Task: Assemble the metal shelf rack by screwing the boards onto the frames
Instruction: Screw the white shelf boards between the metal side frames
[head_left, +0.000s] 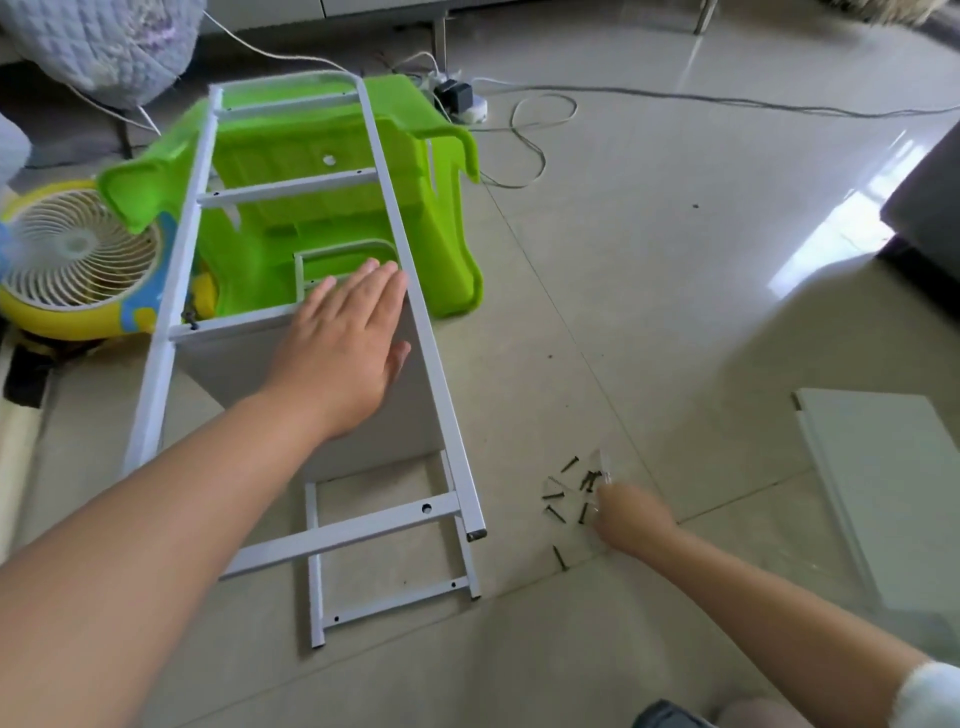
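- We see the left hand (345, 345) lying flat, fingers straight, pressing on the grey board (249, 364) that sits inside the white frame (415, 291).
- That frame leans on an overturned green stool (332, 208); a second frame (384, 603) lies on the floor (675, 260) beneath.
- Our right hand (631, 517) reaches into the scattered screws (563, 493); blur hides its fingers, so we cannot tell its grip.
- Another board (883, 493) lies at the floor's right edge.
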